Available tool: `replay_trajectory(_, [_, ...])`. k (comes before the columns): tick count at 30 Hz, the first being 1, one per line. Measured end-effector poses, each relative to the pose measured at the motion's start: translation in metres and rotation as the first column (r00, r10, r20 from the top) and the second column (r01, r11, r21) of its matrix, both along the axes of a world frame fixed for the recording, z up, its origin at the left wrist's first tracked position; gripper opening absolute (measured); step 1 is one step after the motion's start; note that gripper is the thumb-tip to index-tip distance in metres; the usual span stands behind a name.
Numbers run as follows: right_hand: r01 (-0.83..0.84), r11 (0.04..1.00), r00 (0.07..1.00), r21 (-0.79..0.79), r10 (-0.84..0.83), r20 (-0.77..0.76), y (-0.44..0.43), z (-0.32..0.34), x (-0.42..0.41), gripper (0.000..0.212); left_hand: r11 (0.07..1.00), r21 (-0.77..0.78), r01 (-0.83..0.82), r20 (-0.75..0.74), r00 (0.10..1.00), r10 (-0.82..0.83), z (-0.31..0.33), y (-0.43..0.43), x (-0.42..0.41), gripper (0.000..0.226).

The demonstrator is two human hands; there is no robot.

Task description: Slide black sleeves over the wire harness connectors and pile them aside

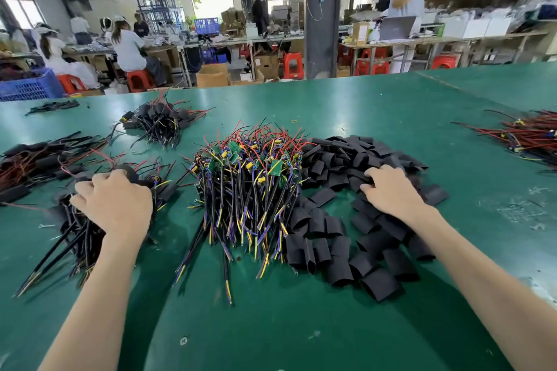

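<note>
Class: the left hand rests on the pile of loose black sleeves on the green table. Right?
No. In the head view it is the right hand that rests on the pile of loose black sleeves on the green table; the left hand grips wires.

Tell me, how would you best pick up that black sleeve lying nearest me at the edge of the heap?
Probably pinch the black sleeve across its near end with the right hand, coming from above on the near side. It is a short flattened tube at the heap's front edge, lying flat on the green mat, near end clear.
</note>
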State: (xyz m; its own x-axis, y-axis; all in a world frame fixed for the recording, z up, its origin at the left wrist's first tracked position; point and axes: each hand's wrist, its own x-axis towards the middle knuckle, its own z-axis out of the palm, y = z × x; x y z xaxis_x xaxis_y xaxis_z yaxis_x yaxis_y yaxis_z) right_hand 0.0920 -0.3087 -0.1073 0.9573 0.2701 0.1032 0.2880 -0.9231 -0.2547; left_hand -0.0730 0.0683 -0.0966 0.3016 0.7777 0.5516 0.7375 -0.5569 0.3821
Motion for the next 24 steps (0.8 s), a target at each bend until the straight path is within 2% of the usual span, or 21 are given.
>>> replay_trajectory(2, [0.018, 1.000, 1.000, 0.019, -0.018, 0.004, 0.002, 0.003, -0.002, 0.043, 1.000, -0.012, -0.010, 0.011, 1.000, 0.010, 0.004, -0.007, 0.003, 0.033])
replay_trajectory(4, [0.092, 0.995, 0.994, -0.044, -0.089, 0.065, 0.002, 0.007, -0.004, 0.046, 0.999, 0.029, 0.013, 0.050, 0.999, -0.015, 0.008, -0.016, 0.005, 0.038])
replay_trajectory(7, [0.180, 0.973, 0.983, -0.143, -0.174, 0.052, 0.001, 0.015, -0.009, 0.046, 0.969, 0.180, 0.169, 0.071, 0.980, -0.184, 0.011, -0.034, 0.012, 0.044])
replay_trajectory(9, [0.146, 0.979, 0.989, -0.145, -0.149, -0.012, 0.002, 0.017, -0.010, 0.039, 0.935, 0.195, 0.296, 0.061, 0.948, -0.313, 0.011, -0.048, 0.024, 0.039])
replay_trajectory(12, [0.041, 0.996, 0.998, -0.078, -0.044, -0.040, 0.003, 0.014, -0.013, 0.030, 0.883, 0.065, 0.465, 0.077, 0.880, -0.469, 0.012, -0.067, 0.050, 0.030])
replay_trajectory(15, [0.015, 0.999, 0.999, -0.041, -0.013, 0.030, 0.003, 0.013, -0.014, 0.032, 0.845, 0.028, 0.534, 0.054, 0.844, -0.534, 0.017, -0.075, 0.075, 0.028])
replay_trajectory(18, [-0.004, 1.000, 0.993, 0.015, 0.002, 0.118, 0.005, 0.010, -0.016, 0.034, 0.883, -0.005, 0.469, -0.066, 0.881, -0.468, 0.030, -0.072, 0.099, 0.029])
replay_trajectory(21, [-0.057, 0.993, 0.981, 0.103, 0.036, 0.190, 0.011, 0.008, -0.018, 0.030, 0.902, -0.187, 0.389, -0.271, 0.862, -0.428, 0.045, -0.070, 0.115, 0.030])
replay_trajectory(24, [-0.098, 0.981, 0.968, 0.169, 0.054, 0.246, 0.016, 0.009, -0.021, 0.027, 0.878, -0.291, 0.379, -0.246, 0.857, -0.452, 0.053, -0.069, 0.122, 0.027])
